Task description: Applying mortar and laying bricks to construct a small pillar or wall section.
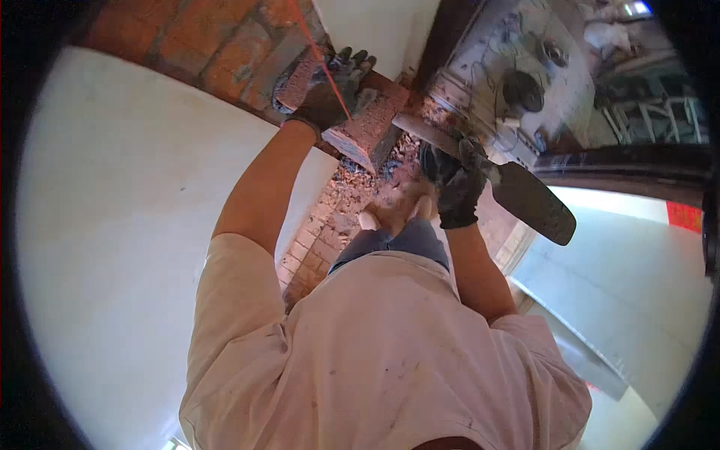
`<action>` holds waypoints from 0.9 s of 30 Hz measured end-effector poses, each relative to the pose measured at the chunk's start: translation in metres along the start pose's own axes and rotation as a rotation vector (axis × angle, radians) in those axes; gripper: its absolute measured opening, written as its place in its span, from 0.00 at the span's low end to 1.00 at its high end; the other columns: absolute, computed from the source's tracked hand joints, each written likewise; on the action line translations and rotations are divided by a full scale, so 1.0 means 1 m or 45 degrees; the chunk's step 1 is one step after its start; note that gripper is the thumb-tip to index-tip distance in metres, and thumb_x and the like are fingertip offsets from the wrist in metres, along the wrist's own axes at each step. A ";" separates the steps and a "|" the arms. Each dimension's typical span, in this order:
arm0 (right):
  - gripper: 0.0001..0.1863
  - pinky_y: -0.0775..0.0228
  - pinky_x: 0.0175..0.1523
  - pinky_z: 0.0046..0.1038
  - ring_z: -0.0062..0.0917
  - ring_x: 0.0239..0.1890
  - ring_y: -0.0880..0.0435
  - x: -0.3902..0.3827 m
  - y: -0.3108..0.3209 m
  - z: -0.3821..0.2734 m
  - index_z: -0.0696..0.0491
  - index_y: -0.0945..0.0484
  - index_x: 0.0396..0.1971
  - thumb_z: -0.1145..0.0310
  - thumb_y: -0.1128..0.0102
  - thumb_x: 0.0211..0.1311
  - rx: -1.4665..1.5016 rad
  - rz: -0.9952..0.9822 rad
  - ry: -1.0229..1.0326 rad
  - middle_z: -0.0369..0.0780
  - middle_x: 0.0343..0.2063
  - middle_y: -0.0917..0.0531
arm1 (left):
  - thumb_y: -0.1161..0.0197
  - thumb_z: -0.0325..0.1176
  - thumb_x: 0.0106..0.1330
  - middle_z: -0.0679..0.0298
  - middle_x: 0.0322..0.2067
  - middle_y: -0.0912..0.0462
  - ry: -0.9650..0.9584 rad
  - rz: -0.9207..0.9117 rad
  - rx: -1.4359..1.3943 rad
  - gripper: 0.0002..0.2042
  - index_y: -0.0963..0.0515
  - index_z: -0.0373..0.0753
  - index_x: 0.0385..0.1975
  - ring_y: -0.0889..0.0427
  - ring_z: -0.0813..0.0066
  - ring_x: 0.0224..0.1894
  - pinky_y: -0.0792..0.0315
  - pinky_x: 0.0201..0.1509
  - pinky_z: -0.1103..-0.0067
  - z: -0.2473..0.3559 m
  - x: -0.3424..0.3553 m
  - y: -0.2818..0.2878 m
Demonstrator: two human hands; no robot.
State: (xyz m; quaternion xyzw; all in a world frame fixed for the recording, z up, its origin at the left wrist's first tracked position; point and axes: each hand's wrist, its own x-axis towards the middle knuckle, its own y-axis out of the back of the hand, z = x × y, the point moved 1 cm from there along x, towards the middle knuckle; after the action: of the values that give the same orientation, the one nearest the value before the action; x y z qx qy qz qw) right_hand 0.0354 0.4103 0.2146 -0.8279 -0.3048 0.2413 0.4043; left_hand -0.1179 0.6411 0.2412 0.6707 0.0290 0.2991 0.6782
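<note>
My left hand [334, 94], in a dark glove, lies across the top of a reddish brick [371, 124] at the end of a wall. Its fingers are spread and stretched toward the far side; its palm's contact with the brick is hidden. Another brick [296, 84] shows left of that hand. A taut red string [319, 56] passes over the left hand and the brick. In its dark glove, my right hand [454, 176] is closed around a trowel. The trowel's dark broad blade [536, 204] points down to the right, while its handle end is close to the brick's right end.
Rubble and mortar crumbs [360, 184] cover the floor by my feet. Red brickwork [214, 49] stands at the far left, above a large pale panel [142, 172]. Beyond a dark frame at right are a round black tub [523, 91] and a ladder-like frame [652, 120].
</note>
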 end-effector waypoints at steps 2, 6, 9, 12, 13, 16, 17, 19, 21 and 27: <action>0.11 0.25 0.50 0.32 0.30 0.43 0.21 0.004 -0.012 -0.017 0.54 0.26 0.44 0.74 0.44 0.61 -0.066 -0.070 -0.098 0.41 0.39 0.21 | 0.44 0.47 0.61 0.53 0.59 0.34 0.047 0.028 0.051 0.28 0.36 0.42 0.60 0.40 0.53 0.64 0.49 0.68 0.62 0.001 -0.006 0.003; 0.10 0.26 0.41 0.28 0.27 0.39 0.20 0.067 -0.013 -0.068 0.55 0.24 0.43 0.75 0.45 0.61 -0.961 -0.554 0.304 0.41 0.37 0.19 | 0.35 0.41 0.55 0.52 0.52 0.26 0.459 0.528 0.096 0.27 0.30 0.38 0.54 0.30 0.53 0.56 0.38 0.62 0.63 0.039 -0.024 0.033; 0.06 0.29 0.32 0.27 0.23 0.28 0.22 0.073 -0.064 -0.097 0.54 0.24 0.37 0.75 0.45 0.61 -0.746 -0.753 -0.030 0.39 0.28 0.20 | 0.33 0.37 0.55 0.51 0.49 0.24 1.226 1.058 -0.263 0.26 0.30 0.35 0.52 0.26 0.58 0.52 0.33 0.58 0.69 0.057 -0.059 0.029; 0.14 0.27 0.35 0.27 0.23 0.28 0.24 0.051 -0.075 -0.109 0.55 0.30 0.48 0.74 0.51 0.62 -1.211 -0.931 -0.627 0.36 0.27 0.24 | 0.33 0.36 0.57 0.58 0.47 0.23 1.581 1.154 -1.684 0.22 0.28 0.34 0.50 0.25 0.68 0.50 0.32 0.56 0.76 0.049 -0.094 -0.016; 0.04 0.35 0.23 0.25 0.17 0.18 0.28 0.041 -0.061 -0.111 0.50 0.29 0.26 0.72 0.43 0.57 -1.297 -0.928 -0.443 0.33 0.17 0.27 | 0.34 0.37 0.60 0.64 0.43 0.22 1.481 1.143 -1.790 0.20 0.27 0.35 0.49 0.24 0.74 0.45 0.30 0.51 0.78 0.057 -0.084 -0.025; 0.10 0.35 0.24 0.27 0.15 0.19 0.31 0.063 -0.001 -0.097 0.54 0.25 0.36 0.67 0.40 0.55 -1.650 -1.200 -0.424 0.35 0.16 0.30 | 0.35 0.37 0.61 0.64 0.40 0.21 1.796 0.996 -1.798 0.19 0.26 0.34 0.47 0.23 0.74 0.40 0.29 0.47 0.77 0.069 -0.052 -0.024; 0.13 0.36 0.24 0.24 0.13 0.19 0.32 0.054 -0.022 -0.099 0.54 0.24 0.43 0.69 0.42 0.57 -1.552 -1.221 -0.563 0.34 0.16 0.31 | 0.34 0.38 0.60 0.64 0.39 0.20 1.719 1.057 -1.793 0.19 0.25 0.33 0.46 0.23 0.74 0.38 0.28 0.45 0.77 0.057 -0.068 -0.038; 0.18 0.37 0.24 0.21 0.12 0.19 0.34 0.045 -0.071 -0.119 0.53 0.29 0.51 0.71 0.45 0.60 -1.272 -1.214 -0.792 0.32 0.17 0.31 | 0.33 0.39 0.59 0.65 0.39 0.20 1.665 1.138 -1.792 0.19 0.24 0.32 0.45 0.23 0.73 0.37 0.28 0.43 0.76 0.054 -0.076 -0.054; 0.24 0.39 0.24 0.18 0.11 0.18 0.35 0.044 -0.083 -0.121 0.52 0.34 0.60 0.73 0.48 0.62 -0.981 -1.161 -0.989 0.30 0.18 0.30 | 0.32 0.42 0.57 0.64 0.39 0.20 1.767 1.070 -1.667 0.21 0.23 0.31 0.42 0.23 0.73 0.37 0.28 0.43 0.75 0.052 -0.070 -0.054; 0.30 0.43 0.20 0.14 0.07 0.17 0.39 0.069 -0.064 -0.084 0.48 0.47 0.67 0.72 0.52 0.66 -1.057 -1.185 -1.169 0.26 0.21 0.33 | 0.33 0.46 0.56 0.64 0.38 0.20 1.778 1.161 -1.749 0.22 0.22 0.31 0.40 0.23 0.73 0.37 0.29 0.43 0.76 0.049 -0.061 -0.057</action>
State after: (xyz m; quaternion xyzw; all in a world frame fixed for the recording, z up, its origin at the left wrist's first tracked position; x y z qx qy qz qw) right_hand 0.1184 0.4459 0.3031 -0.5152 -0.8239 0.2315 -0.0460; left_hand -0.1253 0.5750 0.1706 -0.2240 -0.0170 0.7919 0.5678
